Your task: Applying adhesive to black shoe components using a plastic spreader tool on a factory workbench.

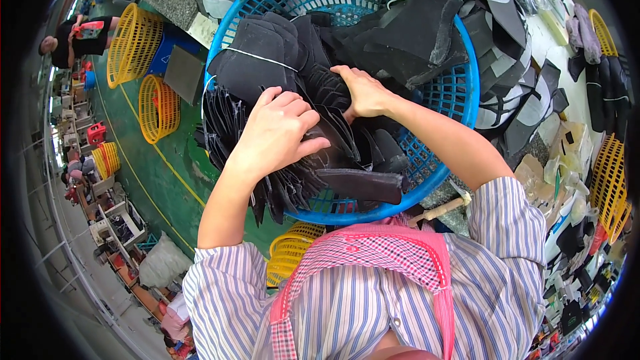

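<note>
A large blue plastic basket (pixel 475 103) in front of me is heaped with flat black foam-like pieces. My left hand (pixel 277 135) rests on a fanned stack of black pieces (pixel 223 123) spilling over the basket's left side. Its fingers are loosely bent, with the thumb held apart. Further right, my right hand (pixel 365 93) is around the edges of a packed stack of black pieces (pixel 327 90), fingers above and thumb below. Behind my hands lies a black bundle (pixel 257 47) tied with a white band. A long dark strip (pixel 363 185) lies near the front rim.
Grey-and-black cut pieces (pixel 503 13) pile up right of the basket. A wooden-handled tool (pixel 440 210) lies by its front rim. Yellow baskets (pixel 160 108) stand on the green floor (pixel 143 160) at left. Another person (pixel 83 37) is at the far left.
</note>
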